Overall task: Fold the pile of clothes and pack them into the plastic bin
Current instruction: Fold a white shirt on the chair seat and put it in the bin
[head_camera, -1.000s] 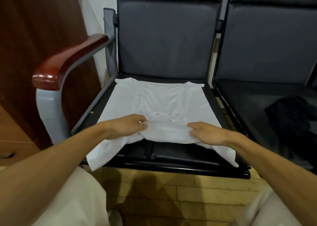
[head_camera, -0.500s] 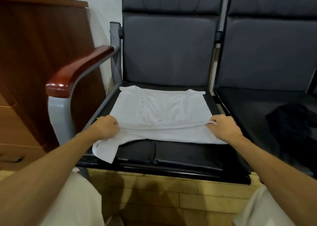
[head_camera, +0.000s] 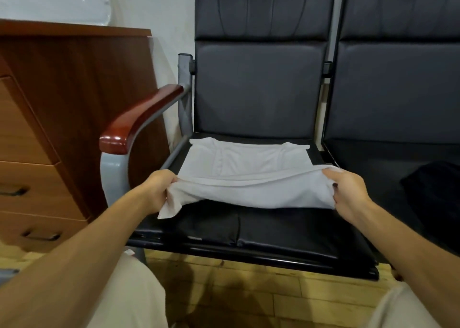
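Observation:
A white garment [head_camera: 246, 164] lies spread on the black seat [head_camera: 273, 233] of a chair, its far part flat against the cushion. My left hand [head_camera: 156, 188] grips the near left corner, and my right hand [head_camera: 348, 190] pinches the near right corner. Between them the near edge is lifted off the seat and folded toward the back, with a small flap hanging below my left hand. A dark garment [head_camera: 433, 190] lies bunched on the neighbouring seat at the right. The plastic bin is not in view.
A red-brown wooden armrest [head_camera: 139, 118] on a grey frame stands left of the seat. A wooden cabinet with drawers [head_camera: 49, 128] fills the left side. Padded black backrests [head_camera: 258, 88] rise behind both seats. Wooden floor boards [head_camera: 249, 290] run below the seat's front edge.
My hands moved apart from the garment's middle to its near corners, then lifted the near edge up and away toward the backrest. The camera view tilted upward.

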### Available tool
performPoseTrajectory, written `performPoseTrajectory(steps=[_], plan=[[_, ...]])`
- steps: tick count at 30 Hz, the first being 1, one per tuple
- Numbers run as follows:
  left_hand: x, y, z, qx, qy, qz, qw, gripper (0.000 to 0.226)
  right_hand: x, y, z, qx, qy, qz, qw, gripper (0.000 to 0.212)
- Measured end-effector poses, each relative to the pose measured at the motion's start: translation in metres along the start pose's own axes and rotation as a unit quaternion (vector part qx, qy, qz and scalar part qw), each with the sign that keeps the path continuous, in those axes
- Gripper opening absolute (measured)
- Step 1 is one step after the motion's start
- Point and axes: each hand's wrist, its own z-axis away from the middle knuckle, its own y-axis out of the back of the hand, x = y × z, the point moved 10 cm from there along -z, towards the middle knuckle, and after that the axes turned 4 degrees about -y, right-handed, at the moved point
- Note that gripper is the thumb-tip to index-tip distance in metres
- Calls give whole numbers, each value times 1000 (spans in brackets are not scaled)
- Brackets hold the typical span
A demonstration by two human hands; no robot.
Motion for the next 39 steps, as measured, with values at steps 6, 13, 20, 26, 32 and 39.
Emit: performPoseTrajectory(steps=[6, 13, 20, 26, 32, 39], plan=[[23, 6, 11, 27, -147, -329, 932, 23, 5, 26, 4, 105, -31, -64, 992, 34], [22, 27, 14, 66, -139, -362, 919, 31, 3, 39, 6, 171, -35, 6, 985, 39], [30, 3, 33, -89, -152, -61, 982, 18, -18, 26, 20, 81, -2, 66, 994, 37], [33, -6, 56, -132, -182, -143, 964, 19, -24, 22, 44, -28, 18, 146, 989, 28], [54, 0, 69, -75, -240, -153, 956, 16, -24, 16, 69, -96, 18, 229, 969, 23], [60, 13, 46, 70, -204, 1, 977, 22, -40, 21, 42, 21, 69, 235, 969, 24]])
